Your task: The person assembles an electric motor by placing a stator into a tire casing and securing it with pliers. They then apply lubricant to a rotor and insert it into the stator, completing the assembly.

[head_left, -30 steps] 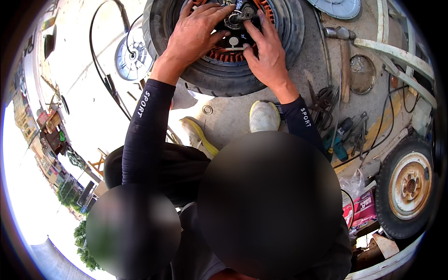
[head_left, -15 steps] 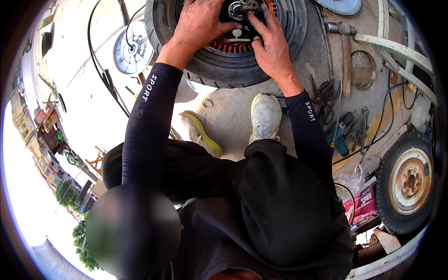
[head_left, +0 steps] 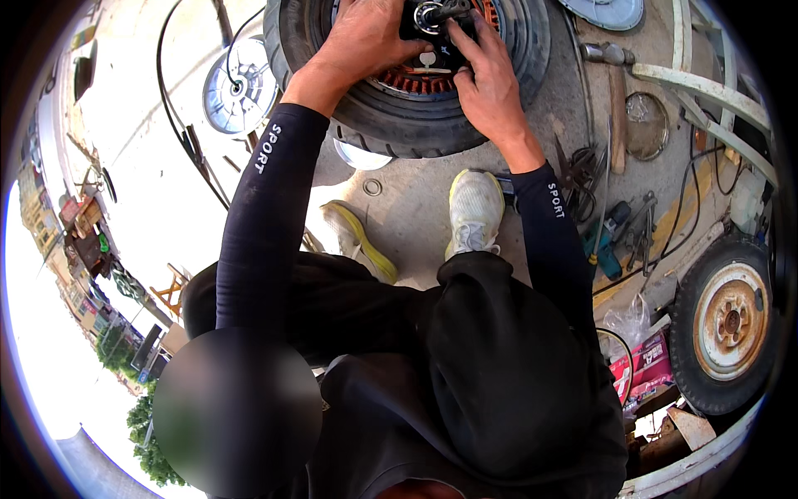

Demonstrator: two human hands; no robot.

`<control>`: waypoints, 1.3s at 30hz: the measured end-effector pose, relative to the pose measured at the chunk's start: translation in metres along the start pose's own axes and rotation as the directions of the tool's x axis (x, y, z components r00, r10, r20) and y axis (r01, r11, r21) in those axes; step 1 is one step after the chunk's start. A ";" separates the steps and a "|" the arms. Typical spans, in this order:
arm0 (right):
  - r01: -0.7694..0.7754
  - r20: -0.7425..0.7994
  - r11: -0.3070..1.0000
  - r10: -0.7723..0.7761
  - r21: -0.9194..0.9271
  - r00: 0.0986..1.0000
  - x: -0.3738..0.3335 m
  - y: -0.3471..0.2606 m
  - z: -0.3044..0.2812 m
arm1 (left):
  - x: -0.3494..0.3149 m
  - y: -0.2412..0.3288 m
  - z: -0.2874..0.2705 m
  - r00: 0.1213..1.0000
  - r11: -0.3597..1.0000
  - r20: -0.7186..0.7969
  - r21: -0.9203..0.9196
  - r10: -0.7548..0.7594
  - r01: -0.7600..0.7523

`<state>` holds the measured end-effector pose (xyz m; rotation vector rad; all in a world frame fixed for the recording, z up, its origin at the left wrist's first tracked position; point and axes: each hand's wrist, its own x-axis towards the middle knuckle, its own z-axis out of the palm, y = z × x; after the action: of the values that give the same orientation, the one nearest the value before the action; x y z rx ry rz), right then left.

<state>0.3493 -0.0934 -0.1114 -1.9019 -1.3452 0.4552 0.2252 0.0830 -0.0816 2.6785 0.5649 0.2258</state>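
In front of me a black tyre (head_left: 399,143) lies on its side around a hub motor's stator (head_left: 414,85), which has copper-coloured windings. A round bearing (head_left: 428,17) and a dark shaft show at the stator's centre. My left hand (head_left: 366,40) grips the stator from the left, its thumb lying over the black middle; its fingertips are partly hidden. From the other side my right hand (head_left: 492,87) bends round the stator, with its index finger close to the bearing and its thumb at the windings' edge.
A silver motor cover (head_left: 238,86) lies to the left, and a metal ring (head_left: 372,187) is near my shoes. To the right are a hammer (head_left: 617,96), pliers (head_left: 573,170), a teal power drill (head_left: 608,241), a round dish (head_left: 647,125), a white metal frame (head_left: 702,90) and a rusty-rimmed wheel (head_left: 730,323).
The view has shifted slightly, so the wheel and both arms sit a little further right in the picture. My hands keep nearly the same hold on the stator.
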 end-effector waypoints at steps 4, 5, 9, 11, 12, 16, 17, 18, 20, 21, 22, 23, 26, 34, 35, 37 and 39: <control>0.006 -0.043 0.999 -0.004 0.042 0.999 -0.011 0.021 0.017 | 0.001 -0.006 -0.006 0.996 0.985 0.013 -0.151 0.085 -0.083; 0.016 -0.048 0.999 -0.013 0.044 0.999 -0.010 0.021 0.017 | 0.000 -0.006 -0.003 0.994 0.993 0.035 -0.059 0.106 -0.103; -0.003 -0.051 0.999 0.005 0.041 0.999 -0.009 0.018 0.018 | -0.002 -0.012 0.010 1.000 0.999 0.003 -0.053 -0.002 0.002; 0.006 -0.056 1.000 -0.004 0.028 0.998 -0.009 0.017 0.018 | 0.002 -0.002 0.009 0.995 0.993 0.012 -0.063 -0.102 0.103; 0.010 -0.059 1.000 -0.009 0.022 0.998 -0.009 0.017 0.018 | 0.005 0.003 0.009 0.987 0.986 0.040 -0.051 -0.156 0.158; 0.013 -0.055 1.000 -0.013 0.009 0.998 -0.009 0.017 0.016 | 0.005 0.010 -0.003 0.993 0.991 -0.121 -0.133 -0.004 -0.012; 0.019 -0.056 1.000 -0.019 -0.002 0.998 -0.009 0.018 0.017 | 0.004 0.005 -0.002 0.995 0.996 -0.093 -0.074 0.036 -0.043; 0.025 -0.058 1.000 -0.026 -0.012 0.998 -0.009 0.018 0.018 | 0.002 -0.002 0.002 0.995 0.997 -0.062 -0.017 0.075 -0.076; 0.025 -0.063 0.999 -0.027 -0.045 0.998 -0.011 0.021 0.021 | 0.000 -0.015 0.014 0.996 0.997 -0.031 0.030 0.079 -0.078; 0.027 -0.064 0.998 -0.031 -0.059 0.997 -0.011 0.021 0.022 | -0.002 -0.021 0.019 0.998 0.999 -0.034 0.025 0.043 -0.043; 0.024 -0.064 0.997 -0.029 -0.068 0.998 -0.011 0.020 0.022 | 0.000 -0.017 0.018 0.999 1.000 -0.035 0.015 0.009 -0.009; 0.022 -0.063 0.997 -0.027 -0.076 0.998 -0.011 0.017 0.021 | -0.001 -0.014 0.016 1.000 1.000 -0.015 -0.029 -0.005 0.005; 0.021 -0.063 0.994 -0.028 -0.106 0.998 -0.011 0.017 0.021 | 0.001 -0.006 0.003 1.000 0.996 0.000 -0.084 0.026 -0.026; 0.054 -0.039 0.960 -0.067 -0.275 0.997 -0.010 -0.008 0.021 | 0.001 -0.014 0.018 0.996 1.000 -0.084 -0.006 0.004 -0.005; 0.056 -0.035 0.954 -0.070 -0.294 0.997 -0.012 -0.010 0.024 | 0.001 -0.012 0.019 0.997 1.000 -0.080 -0.007 -0.017 0.017; 0.051 -0.030 0.950 -0.063 -0.307 0.998 -0.013 -0.012 0.027 | 0.002 -0.008 0.018 0.996 0.998 -0.071 -0.010 -0.062 0.061; 0.036 -0.028 0.955 -0.046 -0.294 0.999 -0.014 -0.012 0.028 | 0.003 -0.006 0.014 0.997 0.998 -0.059 -0.043 -0.043 0.040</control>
<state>0.3177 -0.0936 -0.1224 -2.1052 -1.4932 0.2079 0.2292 0.0845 -0.0962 2.6247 0.6263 0.3036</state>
